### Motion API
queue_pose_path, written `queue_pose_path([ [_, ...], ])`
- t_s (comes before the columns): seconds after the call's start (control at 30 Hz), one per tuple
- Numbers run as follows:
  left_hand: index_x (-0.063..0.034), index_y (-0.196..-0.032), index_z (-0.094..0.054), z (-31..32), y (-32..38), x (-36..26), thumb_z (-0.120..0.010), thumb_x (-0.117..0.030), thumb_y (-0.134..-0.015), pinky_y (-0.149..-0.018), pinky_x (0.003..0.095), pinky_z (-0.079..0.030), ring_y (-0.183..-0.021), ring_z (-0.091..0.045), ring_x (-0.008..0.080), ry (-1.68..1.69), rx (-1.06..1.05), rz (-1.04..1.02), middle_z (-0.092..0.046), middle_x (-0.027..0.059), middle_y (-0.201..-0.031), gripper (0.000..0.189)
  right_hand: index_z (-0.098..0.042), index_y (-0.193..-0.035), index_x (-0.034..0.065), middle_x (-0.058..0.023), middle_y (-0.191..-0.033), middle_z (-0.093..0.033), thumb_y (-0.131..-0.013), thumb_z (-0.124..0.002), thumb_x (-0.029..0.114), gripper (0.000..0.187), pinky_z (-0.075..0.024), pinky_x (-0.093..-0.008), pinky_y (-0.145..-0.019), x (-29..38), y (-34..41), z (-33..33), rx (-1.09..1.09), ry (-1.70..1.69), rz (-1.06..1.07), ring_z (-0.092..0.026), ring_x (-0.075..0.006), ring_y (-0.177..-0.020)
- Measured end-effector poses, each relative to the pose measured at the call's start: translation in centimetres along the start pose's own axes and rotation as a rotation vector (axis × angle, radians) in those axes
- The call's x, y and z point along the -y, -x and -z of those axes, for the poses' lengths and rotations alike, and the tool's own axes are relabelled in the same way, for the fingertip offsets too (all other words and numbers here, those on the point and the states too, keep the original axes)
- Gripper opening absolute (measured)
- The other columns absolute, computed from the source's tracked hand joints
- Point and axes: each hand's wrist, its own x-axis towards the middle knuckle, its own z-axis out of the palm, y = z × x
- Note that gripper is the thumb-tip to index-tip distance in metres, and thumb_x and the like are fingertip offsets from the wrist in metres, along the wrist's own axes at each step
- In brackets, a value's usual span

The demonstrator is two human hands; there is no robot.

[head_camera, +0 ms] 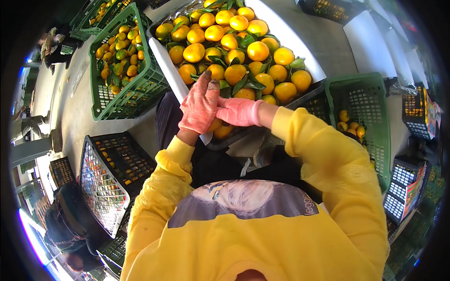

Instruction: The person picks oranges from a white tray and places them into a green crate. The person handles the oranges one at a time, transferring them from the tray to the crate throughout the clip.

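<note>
My left hand [201,105], in a coral knit glove with darkened fingertips, lies over the near left corner of a crate of mandarins. Its fingers point away from me, and whatever is under its palm is hidden. From the right, my right hand [239,111], in a pink glove, reaches in against it; its fingers disappear beneath the left hand. Orange mandarins [235,74] with green leaves fill the dark crate [225,143], which has a white liner [281,26] along its sides. More mandarins [223,131] show just below my hands.
At the left stands a green crate [160,72] of greenish-orange mandarins. Another green crate [362,84] at the right holds several fruits. A black crate [123,154] is lower left, near a bending person [70,217]. White sheets [369,45] lie upper right.
</note>
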Motion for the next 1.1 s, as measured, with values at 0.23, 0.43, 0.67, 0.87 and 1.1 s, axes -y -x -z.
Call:
queue_pose_path([
  [0.23, -0.0063, -0.135, -0.06, 0.3, -0.3, -0.8, -0.056, -0.04, -0.099, -0.095, 0.0436, -0.05, -0.109, -0.066, 0.0372, -0.135, 0.043, -0.017, -0.071, 0.0187, -0.114, 0.05, -0.021, -0.154, 0.0014, -0.0242, -0.108, -0.069, -0.088, -0.064, 0.024, 0.082, -0.053, -0.0479, -0.087, 3.9, 4.6, 0.1, 0.088, 0.464, -0.172, -0.066, -0.0422, -0.102],
  [0.43, -0.0124, -0.128, -0.065, 0.1, 0.3, -1.2, -0.058, -0.034, -0.094, -0.091, 0.0454, -0.052, -0.104, -0.067, 0.0371, -0.376, 0.198, -0.16, -0.071, 0.0167, -0.113, 0.04, -0.028, -0.151, -0.0009, -0.0235, -0.1, -0.071, -0.089, -0.064, 0.032, 0.079, -0.0532, -0.0508, -0.082, 6.5, 5.9, 0.4, 0.271, 0.615, -0.244, -0.068, -0.0421, -0.093],
  [0.67, -0.0009, -0.131, -0.06, -1.4, 1.1, -1.2, -0.062, -0.023, -0.09, -0.092, 0.0471, -0.052, -0.107, -0.064, 0.0399, -0.471, 0.135, -0.311, -0.065, 0.0218, -0.118, 0.046, -0.058, -0.129, 0.0065, -0.0188, -0.113, -0.071, -0.096, -0.059, 0.031, 0.042, -0.055, -0.043, -0.083, 7.0, 14.4, 7.9, -0.184, 0.463, -0.11, -0.069, -0.0367, -0.093],
  [0.87, -0.0041, -0.138, -0.057, -1.8, 0.7, -0.3, -0.06, -0.032, -0.096, -0.1, 0.0487, -0.046, -0.119, -0.057, 0.0411, -0.454, 0.178, -0.291, -0.059, 0.0217, -0.13, 0.05, -0.064, -0.126, 0.0019, -0.0155, -0.114, -0.071, -0.094, -0.062, 0.026, 0.04, -0.0565, -0.0341, -0.082, -11.4, 35.1, 14.2, -1.571, -0.178, -0.451, -0.069, -0.0219, -0.1],
  [1.1, -0.0046, -0.144, -0.052, -1.9, 0.8, 2.0, -0.05, -0.039, -0.102, -0.107, 0.0527, -0.04, -0.125, -0.05, 0.0469, -0.622, 0.138, -0.329, -0.051, 0.0262, -0.141, 0.054, -0.048, -0.148, 0.0149, -0.0162, -0.153, -0.046, -0.087, -0.071, 0.033, 0.067, -0.0464, -0.0434, -0.106, -30.5, 38.2, 3.3, -0.938, 0.435, -1.201, -0.056, -0.0363, -0.129],
])
